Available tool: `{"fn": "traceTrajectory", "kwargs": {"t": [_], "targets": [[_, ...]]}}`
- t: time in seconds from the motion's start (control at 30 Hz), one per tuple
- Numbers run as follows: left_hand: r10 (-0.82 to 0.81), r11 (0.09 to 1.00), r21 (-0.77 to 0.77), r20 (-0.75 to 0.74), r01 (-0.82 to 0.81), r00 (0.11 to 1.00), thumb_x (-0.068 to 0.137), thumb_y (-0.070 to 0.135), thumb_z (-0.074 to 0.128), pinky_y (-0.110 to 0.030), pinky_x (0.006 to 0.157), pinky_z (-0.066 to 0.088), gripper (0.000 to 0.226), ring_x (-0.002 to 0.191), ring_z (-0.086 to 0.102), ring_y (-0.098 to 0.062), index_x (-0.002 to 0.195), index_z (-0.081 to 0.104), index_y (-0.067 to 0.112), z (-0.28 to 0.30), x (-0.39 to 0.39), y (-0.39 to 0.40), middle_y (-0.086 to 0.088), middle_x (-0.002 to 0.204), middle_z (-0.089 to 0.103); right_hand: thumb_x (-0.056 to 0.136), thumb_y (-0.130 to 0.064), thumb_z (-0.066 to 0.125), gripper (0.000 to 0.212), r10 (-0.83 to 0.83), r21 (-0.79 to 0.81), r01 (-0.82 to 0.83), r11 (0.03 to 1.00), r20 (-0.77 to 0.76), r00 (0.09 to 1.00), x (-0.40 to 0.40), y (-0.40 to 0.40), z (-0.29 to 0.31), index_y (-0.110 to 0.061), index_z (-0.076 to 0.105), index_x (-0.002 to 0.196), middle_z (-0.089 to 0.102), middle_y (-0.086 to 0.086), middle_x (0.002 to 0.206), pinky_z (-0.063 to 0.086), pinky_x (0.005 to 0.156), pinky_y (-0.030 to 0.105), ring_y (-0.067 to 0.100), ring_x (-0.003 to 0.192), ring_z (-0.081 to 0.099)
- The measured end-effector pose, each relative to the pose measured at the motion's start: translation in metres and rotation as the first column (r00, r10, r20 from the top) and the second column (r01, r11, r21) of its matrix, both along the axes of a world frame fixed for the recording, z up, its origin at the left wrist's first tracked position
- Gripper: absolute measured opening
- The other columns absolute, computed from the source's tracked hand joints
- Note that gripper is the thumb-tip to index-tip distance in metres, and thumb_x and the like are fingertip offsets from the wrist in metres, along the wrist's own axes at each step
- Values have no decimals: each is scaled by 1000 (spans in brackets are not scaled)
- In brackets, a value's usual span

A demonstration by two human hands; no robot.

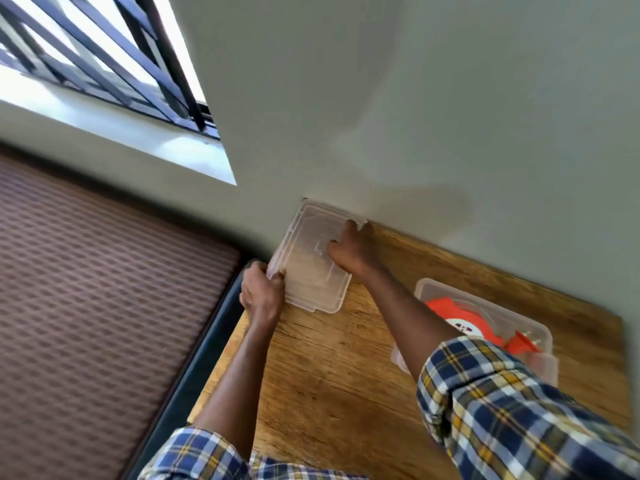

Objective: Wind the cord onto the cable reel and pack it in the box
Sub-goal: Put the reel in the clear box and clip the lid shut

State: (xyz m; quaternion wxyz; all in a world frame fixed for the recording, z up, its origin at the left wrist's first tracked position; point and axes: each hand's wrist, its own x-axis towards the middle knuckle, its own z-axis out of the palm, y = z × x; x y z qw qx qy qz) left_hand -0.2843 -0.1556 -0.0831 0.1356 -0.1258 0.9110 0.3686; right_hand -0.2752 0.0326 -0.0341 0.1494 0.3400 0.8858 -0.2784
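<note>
Two bare forearms, both sleeves pushed up near the elbows. Left sleeve (204, 455) and right sleeve (512, 410): woven plaid shirt, navy and white checks crossed by yellow lines. Hands ungloved, wrists unadorned.

A flat translucent plastic lid (311, 268) is lying on the wooden tabletop (332, 382), at its far left corner against the wall. The orange cable reel (460, 323) is sitting inside a clear plastic box (540, 362), well right of it.

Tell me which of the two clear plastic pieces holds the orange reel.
The box at the right, behind the right arm, holds the reel; the flat lid, under both hands, holds nothing.
</note>
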Motion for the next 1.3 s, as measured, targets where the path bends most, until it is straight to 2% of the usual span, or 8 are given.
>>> {"fn": "traceTrajectory", "kwargs": {"t": [0.27, 0.43, 0.67, 0.83, 0.93, 1.03, 1.1, 1.3], "targets": [[147, 981, 150, -168, -122, 975, 98, 22, 74, -34, 78, 47, 20, 103, 70, -29, 116, 78, 16, 8, 15, -3, -8, 112, 75, 91, -24, 64, 57, -324, -305, 239, 922, -267, 908, 17, -5, 1, -7, 49, 143, 52, 14, 143, 46, 93, 30, 31, 127, 55], [143, 760, 639, -337, 115, 930, 93, -1, 72, -29, 78, 57, 16, 86, 72, -13, 102, 79, 11, 63, 31, 10, 0, 91, 79, 106, -53, 41, 56, -663, -662, 368, 653, -264, 701, 45, 19, 41, -6, 64, 126, 68, 19, 127, 54, 88, 39, 31, 109, 66], [-401, 457, 508, -615, 730, 679, 84, -14, 79, -39, 102, 52, 37, 125, 67, -23, 101, 78, 19, 142, 64, 41, -6, 119, 75, 79, -83, 50, 85, -903, -997, 33, 76, -55, 425, 165, 89, 95, -9, 67, 117, 74, 16, 108, 57, 74, 39, 34, 91, 72], [-806, 242, 231, -493, 942, 328, 85, -7, 80, -32, 122, 35, 57, 158, 28, -10, 121, 76, 37, 141, 91, 54, 13, 164, 41, 77, -21, 73, 22, -919, -981, 139, 139, -75, 387, 263, 121, 82, -7, 80, 92, 78, 14, 90, 61, 64, 37, 33, 77, 73], [-747, 410, 468, -321, 783, 583, 82, -29, 50, -37, 122, 36, 97, 153, 36, -6, 130, 67, 54, 124, 99, 47, 16, 163, 44, 85, -19, 72, 17, -921, -916, 268, 299, -204, 331, 296, 123, 75, -11, 80, 96, 78, 13, 101, 62, 69, 39, 31, 83, 75], [-546, 586, 650, -125, 484, 829, 100, -11, 54, -46, 106, 50, 62, 120, 65, -14, 129, 67, 43, 105, 107, 47, -4, 141, 67, 91, -22, 74, 15, -909, -755, 511, 412, -296, 295, 305, 116, 67, -14, 73, 104, 75, 11, 105, 62, 76, 42, 30, 87, 73], [-557, 628, 673, 38, 391, 829, 108, 17, 61, -45, 92, 58, 19, 99, 72, -24, 123, 70, 23, 95, 118, 55, -22, 128, 72, 92, -23, 75, 23, -892, -708, 544, 451, -330, 309, 306, 106, 64, -12, 72, 112, 74, 10, 107, 62, 80, 45, 31, 91, 73], [-548, 663, 677, 148, 320, 823, 102, 19, 70, -41, 75, 67, 24, 89, 81, -33, 115, 74, -1, 78, 139, 75, -21, 106, 80, 91, -25, 75, 29, -854, -610, 604, 513, -434, 286, 315, 89, 65, -11, 72, 117, 75, 6, 103, 60, 68, 34, 23, 85, 73]]}}
